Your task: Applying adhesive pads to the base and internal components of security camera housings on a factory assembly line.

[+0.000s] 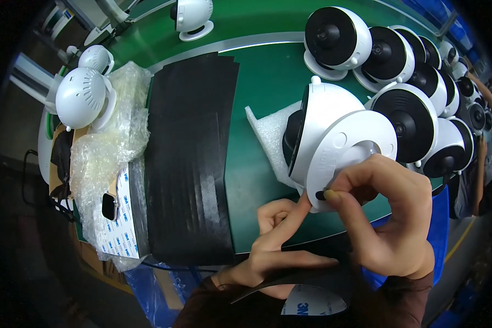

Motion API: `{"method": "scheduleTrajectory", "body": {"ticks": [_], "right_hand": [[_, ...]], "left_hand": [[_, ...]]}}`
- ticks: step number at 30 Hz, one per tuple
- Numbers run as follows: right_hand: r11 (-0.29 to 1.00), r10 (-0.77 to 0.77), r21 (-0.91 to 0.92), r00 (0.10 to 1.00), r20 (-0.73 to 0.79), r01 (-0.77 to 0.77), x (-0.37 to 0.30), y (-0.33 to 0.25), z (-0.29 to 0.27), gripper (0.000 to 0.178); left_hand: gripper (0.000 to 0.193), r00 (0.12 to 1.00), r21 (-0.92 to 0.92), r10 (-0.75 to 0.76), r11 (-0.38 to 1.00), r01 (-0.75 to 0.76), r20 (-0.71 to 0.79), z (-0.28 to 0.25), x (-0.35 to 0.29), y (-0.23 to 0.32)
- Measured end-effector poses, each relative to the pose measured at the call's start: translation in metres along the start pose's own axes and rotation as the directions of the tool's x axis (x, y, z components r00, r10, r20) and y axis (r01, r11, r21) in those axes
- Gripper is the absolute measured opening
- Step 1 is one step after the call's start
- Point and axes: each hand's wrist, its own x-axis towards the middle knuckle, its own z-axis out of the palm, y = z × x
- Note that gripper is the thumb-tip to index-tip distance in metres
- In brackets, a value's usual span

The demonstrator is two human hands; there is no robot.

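Right hand (391,218) is pinched on a small black pad (321,195), pressed at 6 o'clock on the white camera base (344,147); left hand (281,235), one finger extended, steadies it alongside.

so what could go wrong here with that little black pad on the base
1. The small black pad is pinched at the very rim of the white base between the right hand and the left hand; it could land crooked or overhang the edge.
2. The dome camera lies tilted on a foam sheet, so pressing may roll it.
3. More cameras crowd close beside it and could get knocked.
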Motion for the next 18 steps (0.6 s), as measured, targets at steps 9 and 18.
{"method": "scheduleTrajectory", "body": {"ticks": [9, 18], "right_hand": [[0.990, 0.142, -0.001, 0.984, 0.112, -0.143, 0.012, -0.003, -0.005, 0.013], [0.998, -0.062, 0.012, 0.996, 0.066, 0.061, -0.029, 0.007, -0.025, 0.023]], "left_hand": [[0.089, 0.989, 0.158, 0.105, 0.984, -0.088, -0.106, 0.006, -0.005, -0.017], [0.039, 0.847, -0.585, -0.501, 0.746, 0.318, -0.178, -0.001, -0.031, 0.003]]}}
